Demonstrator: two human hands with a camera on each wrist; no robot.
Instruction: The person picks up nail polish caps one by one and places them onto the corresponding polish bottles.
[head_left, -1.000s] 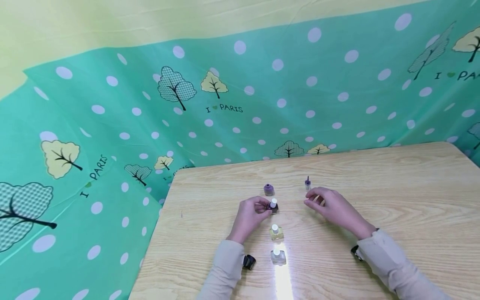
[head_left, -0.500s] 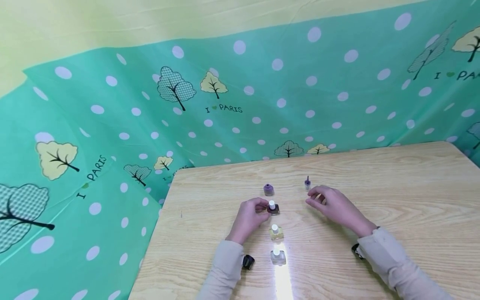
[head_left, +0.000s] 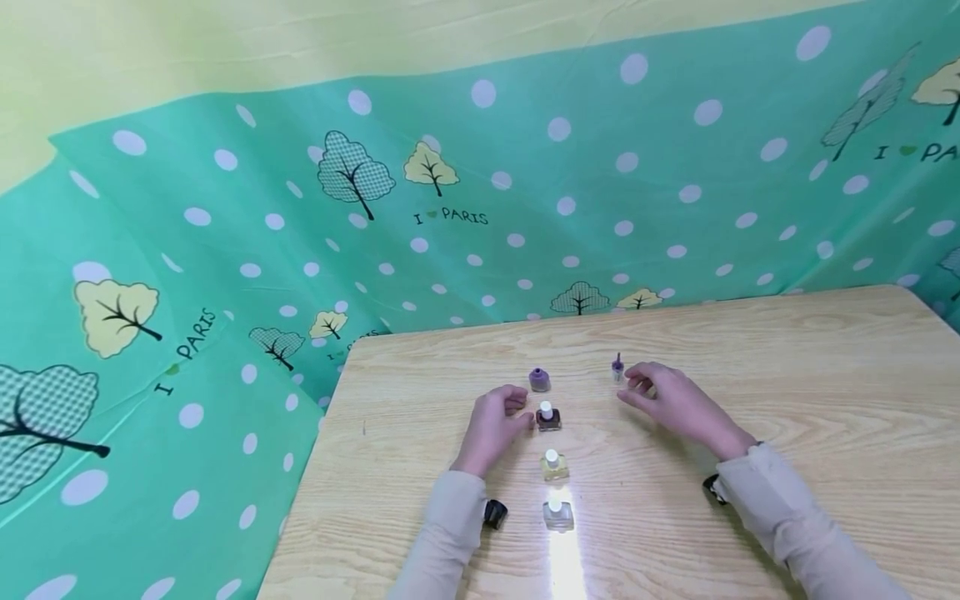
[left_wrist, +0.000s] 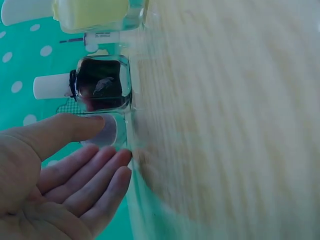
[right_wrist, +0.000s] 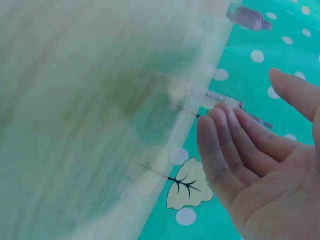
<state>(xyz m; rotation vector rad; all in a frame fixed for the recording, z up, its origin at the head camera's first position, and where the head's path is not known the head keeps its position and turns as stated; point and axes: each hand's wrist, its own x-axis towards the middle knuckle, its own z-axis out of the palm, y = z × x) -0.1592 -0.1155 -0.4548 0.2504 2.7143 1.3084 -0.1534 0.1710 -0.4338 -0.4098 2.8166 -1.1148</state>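
Note:
A dark nail polish bottle [head_left: 549, 421] with a white cap stands upright on the wooden table. Just left of it, my left hand [head_left: 491, 427] is apart from the bottle, fingers loosely bent and holding nothing. Behind stands an uncapped purple nail polish bottle [head_left: 539, 381]; in the left wrist view my thumb partly covers a purple bottle [left_wrist: 107, 131]. To the right, a white nail polish cap [head_left: 617, 375] stands with its purple brush pointing up. Close beside that cap is my right hand [head_left: 675, 404], fingers relaxed with nothing between them.
Nearer to me, a pale yellow nail polish bottle [head_left: 555, 468] and a clear one [head_left: 558, 517] continue the row, both with white caps. A green dotted curtain [head_left: 450, 275] hangs behind the table [head_left: 825, 400] and along its left side.
My left hand has let go of the dark nail polish bottle and drawn back slightly to the left. My right hand has shifted a little away from me and rightward, beside the cap with the brush.

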